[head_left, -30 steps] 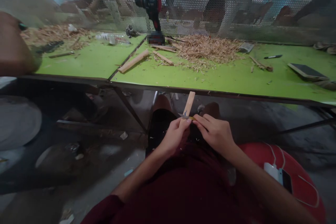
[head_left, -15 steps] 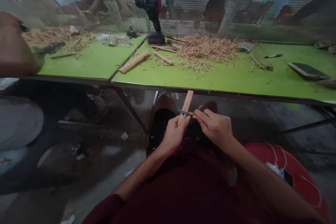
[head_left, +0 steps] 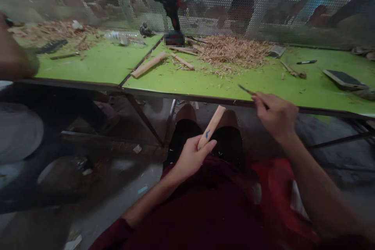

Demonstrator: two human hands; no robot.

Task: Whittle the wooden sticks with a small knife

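Observation:
My left hand (head_left: 195, 155) is closed round the lower end of a pale wooden stick (head_left: 213, 125), held tilted above my lap. Blue marks show on the stick's face. Off to the right, my right hand (head_left: 275, 115) grips a thin-bladed knife (head_left: 246, 90) by its handle, which the fingers mostly hide. The blade points up and left over the front edge of the green table (head_left: 216, 90), apart from the stick.
On the table are a cordless drill (head_left: 171, 11), a heap of wood shavings (head_left: 234, 52), a wooden piece (head_left: 149, 65), a pen (head_left: 306, 62) and a phone (head_left: 345, 79). Another person's arm (head_left: 14, 52) rests at the left. A red stool (head_left: 271, 191) stands by my right side.
My right hand has moved the knife away from the stick, up and to the right over the table edge. The left hand has lowered slightly, still holding the stick.

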